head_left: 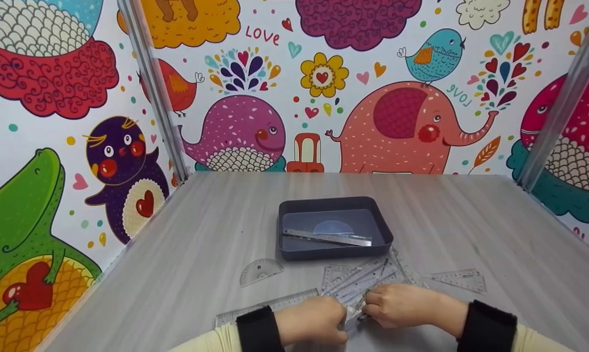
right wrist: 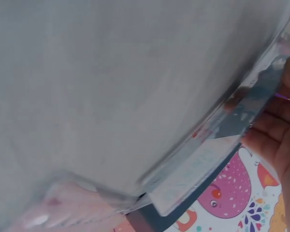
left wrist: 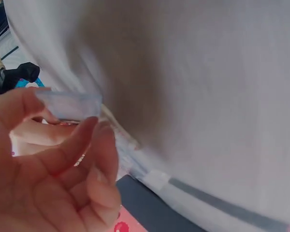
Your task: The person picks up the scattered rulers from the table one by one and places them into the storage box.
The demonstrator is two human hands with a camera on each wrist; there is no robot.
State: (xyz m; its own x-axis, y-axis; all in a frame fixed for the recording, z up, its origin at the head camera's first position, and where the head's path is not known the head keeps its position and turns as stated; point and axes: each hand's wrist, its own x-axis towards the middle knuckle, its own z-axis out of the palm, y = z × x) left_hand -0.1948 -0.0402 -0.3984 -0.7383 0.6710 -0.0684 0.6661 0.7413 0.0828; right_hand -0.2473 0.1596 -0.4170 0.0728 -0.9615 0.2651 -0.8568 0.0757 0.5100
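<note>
Both hands meet at 6 o'clock on the table (head_left: 186, 254): left hand (head_left: 311, 320) w/ fingers curled, pinching the near end of a clear ruler (head_left: 360, 282); right hand (head_left: 402, 305) also curled on that end, just beside the left. Ruler lies atop a loose pile of clear rulers & set squares, running toward 1 o'clock up to the grey tray (head_left: 294, 215). Tray holds a metal ruler (head_left: 328, 238) & a protractor; another protractor (head_left: 260, 270) lies at 10 o'clock from the hands, a set square (head_left: 460, 278) at 2 o'clock.

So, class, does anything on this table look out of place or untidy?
Yes. Only one ruler lies in the grey tray. A protractor and a set square lie scattered on the table, while both hands hold a jumbled bunch of clear rulers.
</note>
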